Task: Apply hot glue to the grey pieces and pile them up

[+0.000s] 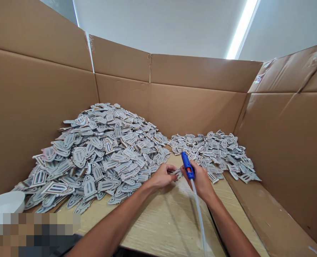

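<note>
My left hand [164, 176] is closed, pinching a small pale grey window-shaped piece [177, 174] over the wooden board. In my right hand [201, 179] is a blue glue gun [187, 165] with a red-orange trigger, its nozzle pointing away from me. A long translucent glue stick [197, 207] trails from its rear toward me. The right fingertips are close to the piece; I cannot tell whether they touch it. Left of my hands rises a large heap of similar arched pieces [115, 153]. A smaller pile of pieces [214, 150] lies beyond my right hand.
Tall cardboard walls [196, 107] enclose the work surface at the back and sides. Under my hands is a pale wooden board [164, 221]. A white round container [7, 201] stands at the lower left, beside a blurred area. A cardboard sheet [271, 210] lies on the right.
</note>
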Available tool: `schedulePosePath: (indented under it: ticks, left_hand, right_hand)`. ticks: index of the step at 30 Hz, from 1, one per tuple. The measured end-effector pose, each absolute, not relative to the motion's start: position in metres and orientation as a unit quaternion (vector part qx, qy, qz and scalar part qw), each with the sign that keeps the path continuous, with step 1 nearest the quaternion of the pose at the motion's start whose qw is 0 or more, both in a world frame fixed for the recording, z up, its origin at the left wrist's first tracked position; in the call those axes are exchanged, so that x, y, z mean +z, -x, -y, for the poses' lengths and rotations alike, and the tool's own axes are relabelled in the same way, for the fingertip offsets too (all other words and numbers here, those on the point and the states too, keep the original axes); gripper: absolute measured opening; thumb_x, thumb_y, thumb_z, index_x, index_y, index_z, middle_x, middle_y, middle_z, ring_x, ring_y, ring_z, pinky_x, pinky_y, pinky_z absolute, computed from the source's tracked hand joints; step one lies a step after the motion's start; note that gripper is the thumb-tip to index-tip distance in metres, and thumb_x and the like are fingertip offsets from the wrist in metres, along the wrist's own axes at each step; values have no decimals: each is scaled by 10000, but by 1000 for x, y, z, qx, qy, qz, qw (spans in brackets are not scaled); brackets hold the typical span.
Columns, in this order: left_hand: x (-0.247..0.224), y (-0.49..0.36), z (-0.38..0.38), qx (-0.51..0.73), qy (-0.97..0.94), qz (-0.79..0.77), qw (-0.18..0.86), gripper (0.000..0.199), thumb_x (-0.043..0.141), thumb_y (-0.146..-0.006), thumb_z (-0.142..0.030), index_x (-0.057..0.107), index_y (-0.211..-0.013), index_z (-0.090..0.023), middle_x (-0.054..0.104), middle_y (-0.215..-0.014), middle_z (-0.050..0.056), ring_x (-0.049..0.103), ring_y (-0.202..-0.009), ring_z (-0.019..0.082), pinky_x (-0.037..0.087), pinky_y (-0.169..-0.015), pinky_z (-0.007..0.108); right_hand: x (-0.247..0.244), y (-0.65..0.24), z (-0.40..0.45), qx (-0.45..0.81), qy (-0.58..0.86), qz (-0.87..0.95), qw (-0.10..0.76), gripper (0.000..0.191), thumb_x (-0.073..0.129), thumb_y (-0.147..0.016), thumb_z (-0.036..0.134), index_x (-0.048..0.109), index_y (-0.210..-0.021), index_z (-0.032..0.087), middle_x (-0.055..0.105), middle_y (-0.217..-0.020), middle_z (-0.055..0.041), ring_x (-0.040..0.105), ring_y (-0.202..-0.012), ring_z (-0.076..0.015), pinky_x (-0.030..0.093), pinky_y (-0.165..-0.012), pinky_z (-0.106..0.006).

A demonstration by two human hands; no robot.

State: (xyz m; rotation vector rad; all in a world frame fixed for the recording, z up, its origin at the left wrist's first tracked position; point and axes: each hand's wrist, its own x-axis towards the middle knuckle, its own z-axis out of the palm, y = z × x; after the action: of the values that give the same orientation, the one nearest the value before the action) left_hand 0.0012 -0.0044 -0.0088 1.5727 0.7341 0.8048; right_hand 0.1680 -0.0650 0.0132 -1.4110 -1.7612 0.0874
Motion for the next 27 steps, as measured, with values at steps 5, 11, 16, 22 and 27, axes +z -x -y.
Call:
schedulePosePath:
  ticks: [5, 11, 16, 22, 27]
  left_hand:
    - [-10, 0, 5, 355, -679, -311, 562, 109, 709, -638, -173, 733, -739, -140, 660, -718, 8, 530, -655, 128, 362, -603, 232]
    - [-9, 0, 6, 360, -668, -290, 582, 210, 797, -640, -272, 759, -800, -141, 707, -797, 63, 562, -681, 153, 402, -632, 253]
    - [-11, -2, 5, 379, -670, -283, 573, 213, 794, -652, -282, 752, -791, -126, 715, -793, 65, 585, -702, 162, 424, -658, 255]
    - [-9, -4, 1, 415, -650, -295, 564, 169, 796, -626, -204, 730, -761, -129, 710, -777, 53, 590, -712, 157, 434, -677, 249]
    - [-7, -6, 3, 411, -628, -312, 582, 189, 802, -643, -257, 699, -754, -145, 664, -708, 22, 551, -632, 128, 386, -571, 220]
  right_hand:
    - [13, -165, 66, 53, 573, 706, 413, 102, 604, -805, 283, 633, -859, 201, 662, -682, -14, 531, -586, -163, 401, -587, -245]
    - [12, -159, 67, 62, 569, 709, 411, 59, 592, -805, 270, 589, -823, 214, 657, -692, -11, 531, -608, -165, 390, -591, -240]
    - [12, -155, 67, 37, 546, 723, 421, 109, 533, -834, 267, 492, -740, 231, 606, -674, -3, 511, -605, -163, 369, -578, -245]
    - [13, -162, 61, -7, 552, 690, 469, 120, 561, -824, 330, 546, -807, 212, 628, -873, -81, 574, -803, -227, 443, -718, -311]
    - [8, -163, 60, 68, 599, 647, 467, 272, 650, -780, 463, 549, -794, 211, 588, -710, -19, 525, -629, -182, 410, -591, -275]
